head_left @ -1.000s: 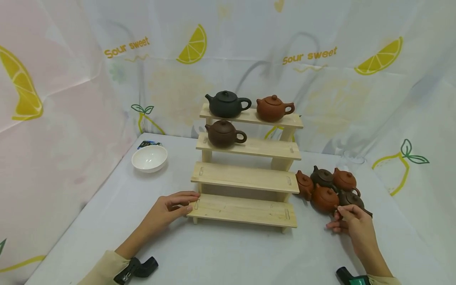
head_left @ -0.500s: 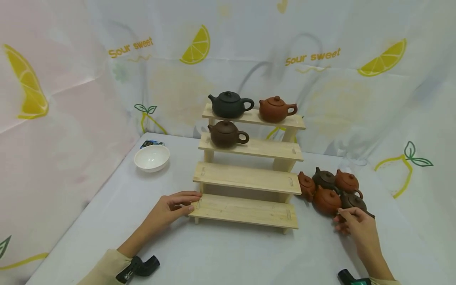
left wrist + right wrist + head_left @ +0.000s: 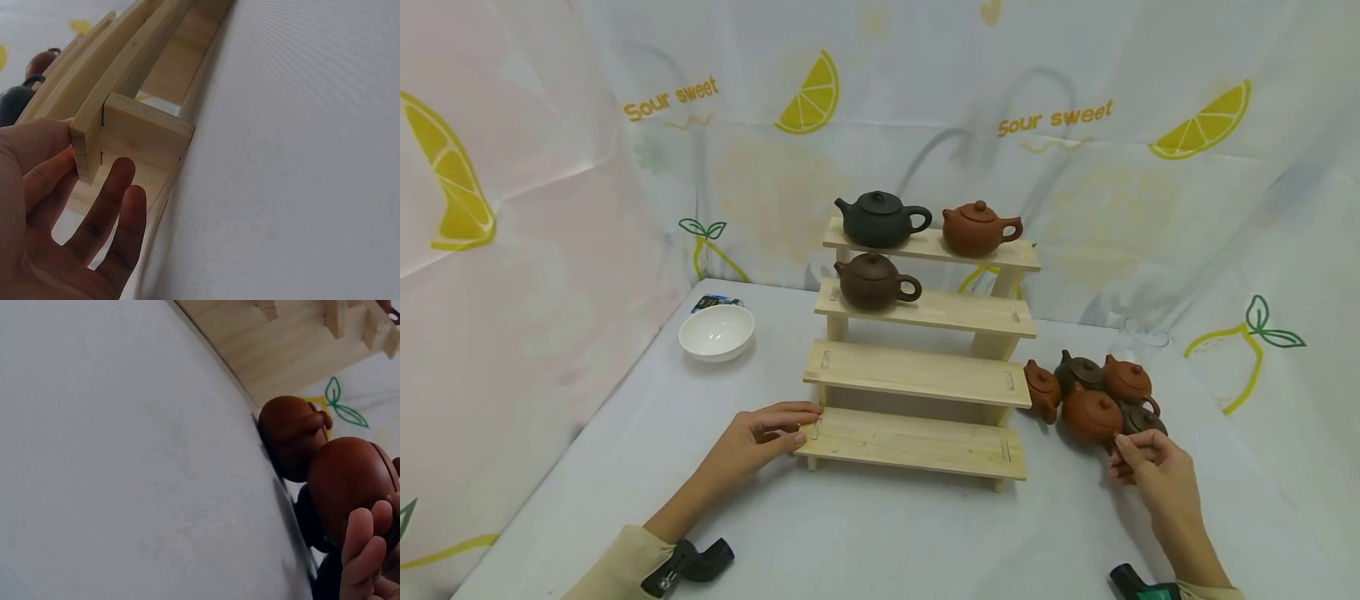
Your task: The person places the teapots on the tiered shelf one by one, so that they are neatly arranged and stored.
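A tiered wooden display shelf [image 3: 910,443] stands mid-table. My left hand [image 3: 752,442] holds the left end of its lowest board, thumb and finger at the board's edge; other fingers hang lower beside the support [image 3: 147,131]. To the right, my right hand [image 3: 1161,475] pinches a reddish-brown teapot [image 3: 1090,414] at the end nearest me, with its spout pointing away. The right wrist view shows that teapot's round body [image 3: 350,487] above my fingertips. Around it sit another reddish-brown teapot [image 3: 1041,387], a dark one [image 3: 1081,372], a reddish one [image 3: 1127,381] and a dark brown one [image 3: 1142,419].
On the top board sit a black teapot [image 3: 880,223] and a reddish-brown one [image 3: 976,232]; a brown teapot [image 3: 871,283] is on the board below. A white bowl [image 3: 717,333] stands back left, near a small dark packet [image 3: 715,302]. A lemon-print cloth [image 3: 850,167] hangs behind.
My right hand has closed on the reddish-brown teapot and shifted it slightly right and away, covering more of the dark brown one. The left hand stays on the shelf.
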The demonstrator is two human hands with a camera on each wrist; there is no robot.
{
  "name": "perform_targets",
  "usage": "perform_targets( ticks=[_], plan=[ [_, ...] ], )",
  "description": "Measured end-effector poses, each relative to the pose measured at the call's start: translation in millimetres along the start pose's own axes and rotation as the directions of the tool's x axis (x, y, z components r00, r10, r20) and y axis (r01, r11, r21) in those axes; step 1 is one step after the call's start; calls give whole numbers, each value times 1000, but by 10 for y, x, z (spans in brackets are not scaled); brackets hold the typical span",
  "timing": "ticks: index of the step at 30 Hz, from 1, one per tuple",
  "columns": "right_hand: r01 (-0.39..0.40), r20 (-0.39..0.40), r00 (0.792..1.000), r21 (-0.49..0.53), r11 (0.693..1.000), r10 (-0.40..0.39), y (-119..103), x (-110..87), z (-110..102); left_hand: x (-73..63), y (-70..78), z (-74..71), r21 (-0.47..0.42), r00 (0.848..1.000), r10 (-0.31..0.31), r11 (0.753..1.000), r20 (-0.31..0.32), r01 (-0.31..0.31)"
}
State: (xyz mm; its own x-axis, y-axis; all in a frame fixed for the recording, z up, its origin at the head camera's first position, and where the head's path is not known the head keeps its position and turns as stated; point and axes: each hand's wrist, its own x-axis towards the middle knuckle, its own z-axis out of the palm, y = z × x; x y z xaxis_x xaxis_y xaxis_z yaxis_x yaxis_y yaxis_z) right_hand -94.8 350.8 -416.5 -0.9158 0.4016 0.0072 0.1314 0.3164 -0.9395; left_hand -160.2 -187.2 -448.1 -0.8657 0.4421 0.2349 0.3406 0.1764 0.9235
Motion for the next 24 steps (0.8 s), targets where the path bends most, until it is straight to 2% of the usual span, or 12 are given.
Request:
perform_targets(
  ticks=[5,9,12,17,21,24],
  plan=[
    [78,-2,997,29,997,-78,-141,-11,-37,19,16,-22,17,1000,2,1000,8,-2],
    [109,9,994,51,993,-109,-278,-4,-59,25,20,-33,20,1000,-8,1000,7,7],
    [121,14,992,110,987,-123,-376,16,-80,19,10,-28,11,1000,-11,1000,10,11],
    [162,1,986,232,959,-167,-565,60,-109,1,-5,-17,-1,1000,-7,1000,6,7],
    [215,7,975,257,942,-224,-741,84,-151,4,-1,-6,-9,1000,-4,1000,8,4],
    [251,43,961,280,927,-274,-859,102,-194,5,11,0,-11,1000,-5,1000,7,5]
  ],
)
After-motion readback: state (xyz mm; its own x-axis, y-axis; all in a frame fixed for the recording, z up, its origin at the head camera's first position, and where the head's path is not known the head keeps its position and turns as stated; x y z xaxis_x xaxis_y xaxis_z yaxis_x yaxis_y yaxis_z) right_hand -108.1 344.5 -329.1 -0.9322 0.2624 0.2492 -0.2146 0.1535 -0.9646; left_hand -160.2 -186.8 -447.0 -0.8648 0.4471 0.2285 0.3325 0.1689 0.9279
